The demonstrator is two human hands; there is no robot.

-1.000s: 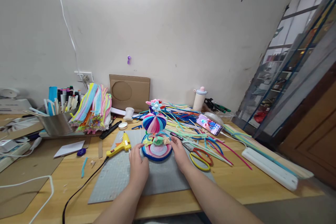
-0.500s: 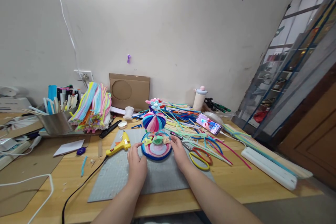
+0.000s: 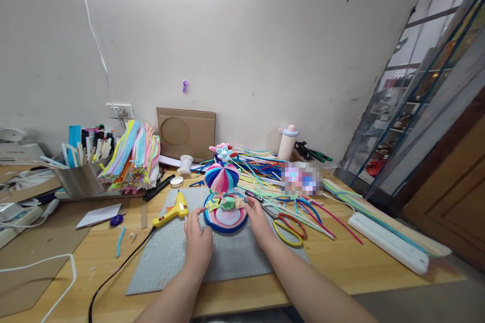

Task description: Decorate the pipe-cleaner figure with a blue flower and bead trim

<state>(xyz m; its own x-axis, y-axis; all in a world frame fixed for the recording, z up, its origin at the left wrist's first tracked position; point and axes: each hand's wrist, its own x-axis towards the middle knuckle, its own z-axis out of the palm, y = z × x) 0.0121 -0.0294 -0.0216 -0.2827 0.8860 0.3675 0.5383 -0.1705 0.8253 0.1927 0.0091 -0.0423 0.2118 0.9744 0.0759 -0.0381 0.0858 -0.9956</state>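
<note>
A pipe-cleaner ornament [image 3: 222,178] stands upright on the grey cutting mat [image 3: 159,265]. It has a round blue-rimmed base with pink rings and small yellow and green figures, a striped ball above that, and flowers on top. My left hand [image 3: 199,236] holds the left rim of the base, its fingers curled. Against the right rim rests my right hand [image 3: 259,219], fingers bent round the edge; some fingertips are hidden. Left of my left hand lies a yellow glue gun [image 3: 176,210]. Scissors [image 3: 290,229] with red and yellow handles lie just right of my right hand.
Loose pipe cleaners [image 3: 261,171] spread behind the ornament. A metal pot [image 3: 81,176] of sticks and pens and a pipe-cleaner bundle [image 3: 134,161] stand at left. Cardboard [image 3: 202,136] leans on the wall near a bottle [image 3: 288,142]. A white power strip [image 3: 388,242] lies right.
The camera view has shifted very slightly. Both hands and the ornament stay in the same place.
</note>
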